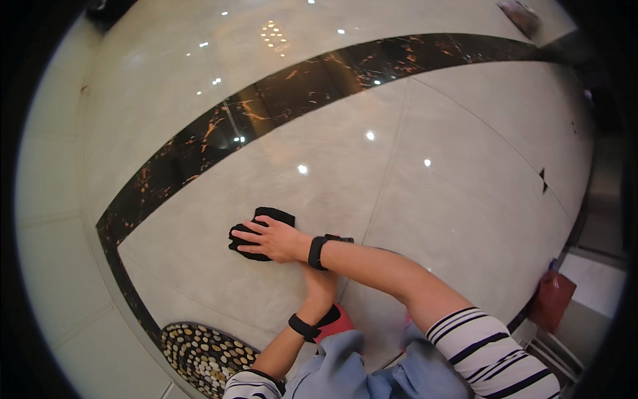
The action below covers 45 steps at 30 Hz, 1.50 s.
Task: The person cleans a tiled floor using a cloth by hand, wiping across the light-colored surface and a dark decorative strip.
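Observation:
My right hand (274, 241) lies palm down on a folded black cloth (275, 216), its fingers spread flat across it. The cloth rests on the glossy light floor tiles (199, 259) and shows above and below the hand. My left hand (320, 283) reaches in from below and passes under the right wrist. Most of its fingers are hidden behind that wrist, so what they touch cannot be seen. Each wrist bears a black band, the right one (317, 253) near the crossing point.
A dark marbled border strip (299, 82) curves across the floor. At lower left lies a pebble-patterned mat (204, 354), beside a pale wall (55, 259). A red item (552, 300) is at the right, above white rails (553, 354). A blurred packet (520, 19) sits at upper right.

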### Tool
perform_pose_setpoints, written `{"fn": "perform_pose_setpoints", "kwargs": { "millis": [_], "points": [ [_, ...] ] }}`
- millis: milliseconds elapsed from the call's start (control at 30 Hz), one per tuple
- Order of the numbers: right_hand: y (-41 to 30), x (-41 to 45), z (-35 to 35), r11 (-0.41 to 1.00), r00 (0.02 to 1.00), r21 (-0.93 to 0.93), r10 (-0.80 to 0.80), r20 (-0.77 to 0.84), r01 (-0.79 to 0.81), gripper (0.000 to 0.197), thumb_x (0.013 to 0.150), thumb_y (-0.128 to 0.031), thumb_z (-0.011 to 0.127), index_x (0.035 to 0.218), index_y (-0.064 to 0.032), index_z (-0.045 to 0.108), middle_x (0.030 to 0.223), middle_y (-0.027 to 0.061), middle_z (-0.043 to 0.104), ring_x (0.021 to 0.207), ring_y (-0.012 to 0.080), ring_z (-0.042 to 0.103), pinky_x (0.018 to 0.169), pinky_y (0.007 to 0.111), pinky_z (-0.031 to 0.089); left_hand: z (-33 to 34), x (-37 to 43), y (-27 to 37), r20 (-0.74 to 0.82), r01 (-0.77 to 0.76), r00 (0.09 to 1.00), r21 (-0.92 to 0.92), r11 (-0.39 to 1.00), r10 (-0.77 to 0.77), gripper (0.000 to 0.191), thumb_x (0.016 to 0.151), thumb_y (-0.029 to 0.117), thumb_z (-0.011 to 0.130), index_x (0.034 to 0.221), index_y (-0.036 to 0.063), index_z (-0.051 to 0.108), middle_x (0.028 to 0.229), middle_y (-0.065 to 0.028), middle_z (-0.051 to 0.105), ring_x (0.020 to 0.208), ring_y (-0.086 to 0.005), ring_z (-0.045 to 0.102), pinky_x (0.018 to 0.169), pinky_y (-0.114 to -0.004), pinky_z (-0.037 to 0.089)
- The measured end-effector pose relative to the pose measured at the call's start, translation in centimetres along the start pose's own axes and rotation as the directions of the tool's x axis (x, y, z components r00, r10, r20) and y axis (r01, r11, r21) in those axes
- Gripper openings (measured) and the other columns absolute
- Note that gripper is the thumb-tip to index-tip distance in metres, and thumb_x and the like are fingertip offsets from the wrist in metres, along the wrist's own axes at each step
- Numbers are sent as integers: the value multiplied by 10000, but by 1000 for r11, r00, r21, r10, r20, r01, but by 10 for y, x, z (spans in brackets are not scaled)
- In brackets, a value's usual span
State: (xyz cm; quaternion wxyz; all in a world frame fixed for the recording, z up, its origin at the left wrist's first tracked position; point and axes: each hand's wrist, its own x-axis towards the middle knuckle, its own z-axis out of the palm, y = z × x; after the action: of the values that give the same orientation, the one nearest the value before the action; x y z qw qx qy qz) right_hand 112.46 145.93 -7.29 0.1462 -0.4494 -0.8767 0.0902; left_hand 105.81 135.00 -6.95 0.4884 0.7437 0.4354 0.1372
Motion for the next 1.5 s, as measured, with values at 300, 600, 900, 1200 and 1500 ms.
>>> {"fn": "perform_pose_setpoints", "kwargs": {
  "millis": [300,600,900,1200,1500],
  "points": [
    [110,-87,-60,927,921,16,374,-106,-375,599,813,-250,624,1392,-209,474,1549,108,328,1382,271,370,1082,418,326,-19,9,24,292,-279,956,870,406,33,732,839,67,553,1516,200,308,1373,-353,385,1198,-499,444,947,-562,433],
    [212,-372,-137,87,136,-136,905,-404,-987,650,851,-298,610,1444,-158,383,1512,205,327,1306,367,428,1007,515,430,-25,7,33,271,-227,962,840,492,-19,938,721,22,662,1537,269,271,1430,-342,333,1215,-509,433,1016,-527,405],
    [34,-723,-101,-827,-827,189,453,-332,-529,662,892,-396,505,1491,-206,299,1471,226,360,1273,447,453,1033,556,404,-22,7,35,295,-242,953,885,399,-75,1169,558,137,872,1539,257,248,1453,-352,287,1235,-520,410,1046,-485,400],
    [-59,-812,-86,-980,-972,34,189,-142,-196,606,997,-465,327,1553,-290,161,1613,153,109,1402,426,277,1069,643,286,-50,48,70,496,-315,753,848,426,-432,1193,587,273,902,1543,288,187,1405,-359,329,1174,-511,470,971,-492,471],
    [169,-689,-145,-620,-526,-100,731,-436,-779,567,927,-351,471,1457,-190,354,1513,218,333,1294,412,454,995,511,461,-46,76,90,451,-291,634,892,346,-629,806,820,416,703,1500,411,271,1323,-161,500,1178,-346,537,904,-473,501]
  ]
}}
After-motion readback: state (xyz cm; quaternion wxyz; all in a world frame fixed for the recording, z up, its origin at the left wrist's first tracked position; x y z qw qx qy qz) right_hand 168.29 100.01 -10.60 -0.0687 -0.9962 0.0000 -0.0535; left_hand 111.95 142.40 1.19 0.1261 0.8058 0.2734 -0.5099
